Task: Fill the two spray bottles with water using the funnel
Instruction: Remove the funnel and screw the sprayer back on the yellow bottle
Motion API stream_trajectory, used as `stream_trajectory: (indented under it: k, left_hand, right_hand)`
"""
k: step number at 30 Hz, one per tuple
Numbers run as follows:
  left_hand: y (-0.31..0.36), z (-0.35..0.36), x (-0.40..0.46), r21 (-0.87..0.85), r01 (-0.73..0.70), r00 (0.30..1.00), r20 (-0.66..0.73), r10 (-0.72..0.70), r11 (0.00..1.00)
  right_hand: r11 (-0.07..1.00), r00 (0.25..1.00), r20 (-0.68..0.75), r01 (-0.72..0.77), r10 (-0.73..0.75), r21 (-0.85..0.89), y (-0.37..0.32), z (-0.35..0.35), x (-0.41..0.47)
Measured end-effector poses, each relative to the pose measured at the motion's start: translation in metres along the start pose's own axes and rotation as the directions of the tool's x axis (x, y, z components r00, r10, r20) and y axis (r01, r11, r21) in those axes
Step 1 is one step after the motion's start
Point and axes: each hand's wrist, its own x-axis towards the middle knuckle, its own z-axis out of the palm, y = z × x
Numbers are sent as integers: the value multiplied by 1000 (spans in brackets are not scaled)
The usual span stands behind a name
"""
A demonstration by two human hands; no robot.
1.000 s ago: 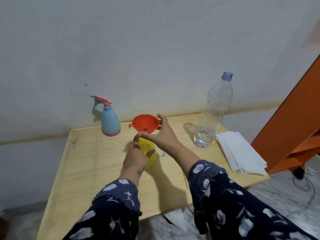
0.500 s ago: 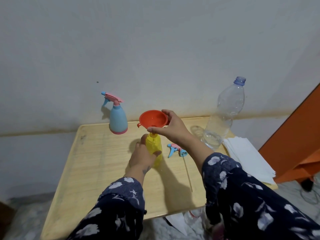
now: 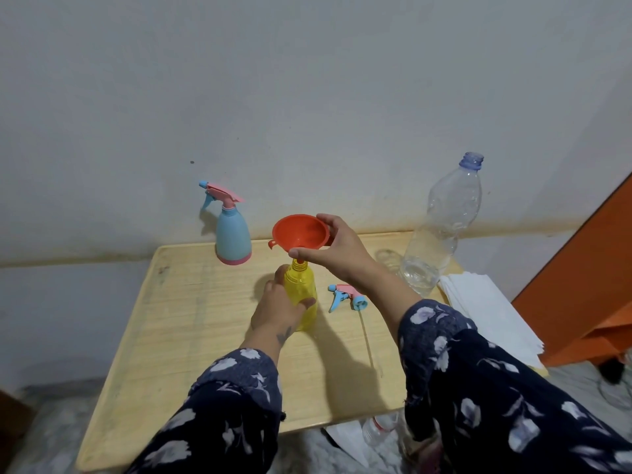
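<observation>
A yellow spray bottle [image 3: 302, 289] stands uncapped in the middle of the wooden table [image 3: 178, 336]. My left hand [image 3: 277, 311] grips its body. My right hand [image 3: 337, 249] holds the red funnel [image 3: 299, 232] by its rim, with the spout in the bottle's neck. The bottle's pink and blue spray head [image 3: 347, 295] lies on the table just to the right. A blue spray bottle [image 3: 232, 234] with its spray head on stands at the back left. A clear water bottle [image 3: 441, 227], uncapped and holding a little water, stands at the back right.
A stack of white paper napkins [image 3: 485, 313] lies at the table's right edge. An orange wooden structure [image 3: 588, 268] rises on the right. The wall is right behind the table. Another plastic bottle [image 3: 376, 432] lies on the floor under the table's front edge.
The camera view has shifted, so the loose spray head is now in sight. My hands still hold the funnel and the yellow bottle as before.
</observation>
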Motion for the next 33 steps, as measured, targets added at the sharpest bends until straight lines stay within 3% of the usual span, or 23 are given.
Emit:
stream_trajectory:
  k: [10, 15, 27, 33]
  left_hand:
    - [-3, -1, -1, -24, -39, 999, 6, 39, 999]
    - [-11, 0, -3, -29, -76, 997, 16, 76, 997]
    - [-16, 10, 0, -66, -65, 997, -49, 62, 996]
    - [-16, 11, 2, -78, -61, 997, -58, 56, 995]
  right_hand:
    - [996, 999, 16, -52, 51, 74, 5, -14, 6]
    - [964, 983, -10, -176, 181, 201, 19, -38, 22]
    - [875, 870, -137, -482, 473, -39, 131, -56, 67]
    - [839, 852, -158, -520, 498, -162, 158, -55, 77]
